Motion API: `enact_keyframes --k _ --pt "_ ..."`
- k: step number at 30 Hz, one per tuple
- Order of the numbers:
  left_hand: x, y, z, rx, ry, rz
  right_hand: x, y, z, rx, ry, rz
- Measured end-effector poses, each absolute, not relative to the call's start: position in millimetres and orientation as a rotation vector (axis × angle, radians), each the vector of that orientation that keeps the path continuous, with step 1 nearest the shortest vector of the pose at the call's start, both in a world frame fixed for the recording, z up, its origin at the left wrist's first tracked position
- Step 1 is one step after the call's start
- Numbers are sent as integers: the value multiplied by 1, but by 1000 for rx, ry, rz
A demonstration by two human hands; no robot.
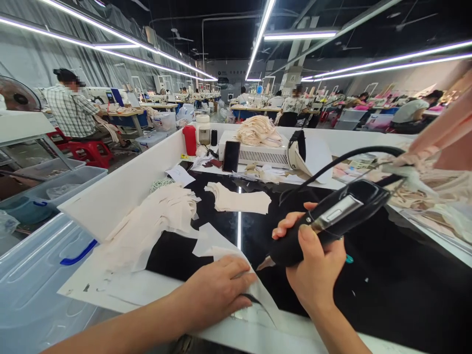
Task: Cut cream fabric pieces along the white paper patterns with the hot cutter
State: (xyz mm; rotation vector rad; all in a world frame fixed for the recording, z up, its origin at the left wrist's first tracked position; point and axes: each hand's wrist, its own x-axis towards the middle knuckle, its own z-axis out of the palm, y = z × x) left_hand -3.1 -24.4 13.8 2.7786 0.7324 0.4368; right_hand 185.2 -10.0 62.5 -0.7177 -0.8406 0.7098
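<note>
My right hand (pixel 313 260) is wrapped round a black corded electric iron (pixel 332 214) with a silver label plate. Its pointed metal tip is aimed down and left, near the black glossy surface (pixel 368 295). My left hand (pixel 217 290) is closed on a thin white fabric piece (pixel 265 292) at the front edge, fingers over it and thumb low. Part of that piece is hidden under the hand. Left of it spreads a pile of pale cut fabric pieces (pixel 147 226). Farther back, a cream shaped piece (pixel 241 199) lies flat.
A low white board wall (pixel 121 201) borders the left side. At the back stand a phone (pixel 231 156), a red container (pixel 190 140) and a white vented box (pixel 254 156) with stacked fabric (pixel 258 130). The iron's cord (pixel 346 156) arches rightward. People sit at sewing tables beyond.
</note>
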Motion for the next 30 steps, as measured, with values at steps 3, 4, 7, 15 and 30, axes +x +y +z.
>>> enact_keyframes --k 3,4,7,15,30 --pt "-4 -18 15 2688 764 426 191 -12 64 -740 -831 725" --pt "-5 -15 16 2679 754 431 192 -13 64 -746 -829 729" --pt "-11 0 17 2746 684 455 198 -13 64 -753 -811 732" --pt "-24 13 23 2932 839 335 212 -16 65 -783 -791 721" --pt "2 -23 57 2750 1336 -90 214 -26 68 -742 -835 689"
